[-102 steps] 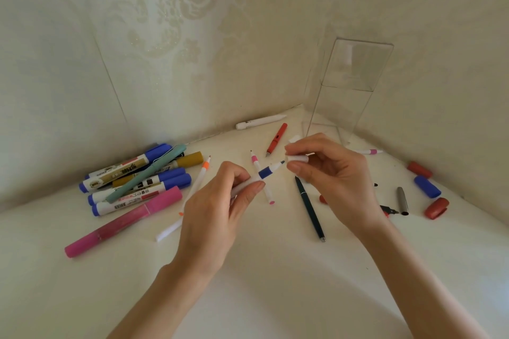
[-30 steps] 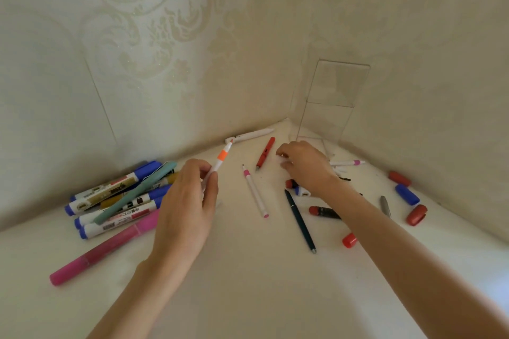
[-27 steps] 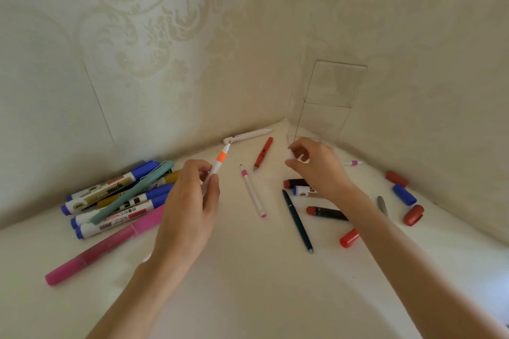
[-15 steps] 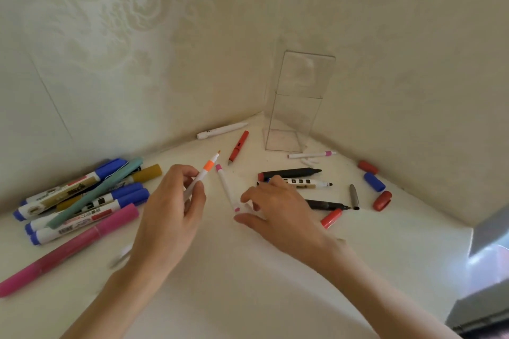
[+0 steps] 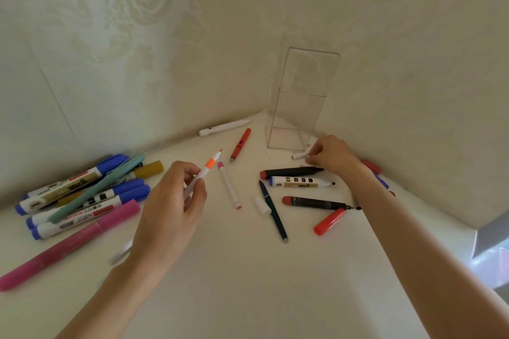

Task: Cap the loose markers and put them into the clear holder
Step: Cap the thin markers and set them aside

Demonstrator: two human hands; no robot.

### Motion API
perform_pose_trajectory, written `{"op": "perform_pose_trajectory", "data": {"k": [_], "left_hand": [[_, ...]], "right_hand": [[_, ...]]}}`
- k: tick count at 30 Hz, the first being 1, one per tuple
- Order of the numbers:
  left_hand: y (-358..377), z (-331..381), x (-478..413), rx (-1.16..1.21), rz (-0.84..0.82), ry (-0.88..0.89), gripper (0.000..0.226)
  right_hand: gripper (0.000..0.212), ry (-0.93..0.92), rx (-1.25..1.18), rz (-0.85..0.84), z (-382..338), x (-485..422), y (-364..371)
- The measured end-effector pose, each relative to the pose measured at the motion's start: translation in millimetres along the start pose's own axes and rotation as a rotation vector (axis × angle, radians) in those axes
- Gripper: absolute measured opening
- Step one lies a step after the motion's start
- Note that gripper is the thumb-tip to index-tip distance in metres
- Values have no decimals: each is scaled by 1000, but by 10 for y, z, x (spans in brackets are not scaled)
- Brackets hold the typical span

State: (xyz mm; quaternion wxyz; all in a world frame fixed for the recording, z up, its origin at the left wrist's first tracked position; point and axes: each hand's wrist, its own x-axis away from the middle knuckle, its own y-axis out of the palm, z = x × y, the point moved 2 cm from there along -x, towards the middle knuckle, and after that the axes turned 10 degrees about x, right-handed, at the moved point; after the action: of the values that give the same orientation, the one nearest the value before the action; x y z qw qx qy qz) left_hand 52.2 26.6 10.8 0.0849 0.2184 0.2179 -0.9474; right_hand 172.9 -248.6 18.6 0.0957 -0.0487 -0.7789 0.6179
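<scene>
My left hand (image 5: pixel 170 206) holds a thin white marker with an orange band (image 5: pixel 210 164), its bare tip pointing up and to the right. My right hand (image 5: pixel 334 157) is at the foot of the clear holder (image 5: pixel 308 74), which stands in the corner. Its fingertips pinch a thin white marker (image 5: pixel 298 156) lying there, and only the white end shows. Uncapped markers lie between my hands: a black one (image 5: pixel 292 172), a white one with a blue end (image 5: pixel 300 181) and another black one (image 5: pixel 316 203). A red cap (image 5: pixel 329 221) and a white cap (image 5: pixel 262 205) lie loose.
Several capped markers (image 5: pixel 82 192) and a long pink marker (image 5: pixel 68 242) are piled at the left. A thin pink-ended marker (image 5: pixel 228 184), a dark green pen (image 5: pixel 272 212), a red pen (image 5: pixel 241 143) and a white pen (image 5: pixel 223 127) lie mid-table. Red and blue caps (image 5: pixel 371 166) sit behind my right wrist.
My right hand has moved from the middle of the table out to the thin white marker beside the holder. My left hand still holds the orange-banded marker.
</scene>
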Motion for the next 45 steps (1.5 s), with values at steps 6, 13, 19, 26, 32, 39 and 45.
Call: {"op": "perform_pose_trajectory", "data": {"k": [6,13,19,26,32,39,45], "left_hand": [[-74,-44,-45,48,47,-19,6],[-89,-16,-35,116,-34,103,3],[-50,2,-14,157,-56,182,5],[-43,-20,-23,102,-84,232,16],[-70,-30,-33,42,-128,290,21],[-68,-103,-9,-19,-227,331,19],[-85,-100,43,-125,-185,381,20]], "right_hand": [[13,-187,-270,106,-329,435,-203],[22,-558,-1010,-27,-865,1069,7],[19,-548,-1180,-57,-773,1041,106],[20,-604,-1149,-82,-804,1074,98],[22,-616,-1046,-63,-807,1123,31],[21,-694,-714,-16,-811,1164,39],[20,-649,-828,-29,-849,1165,129]]}}
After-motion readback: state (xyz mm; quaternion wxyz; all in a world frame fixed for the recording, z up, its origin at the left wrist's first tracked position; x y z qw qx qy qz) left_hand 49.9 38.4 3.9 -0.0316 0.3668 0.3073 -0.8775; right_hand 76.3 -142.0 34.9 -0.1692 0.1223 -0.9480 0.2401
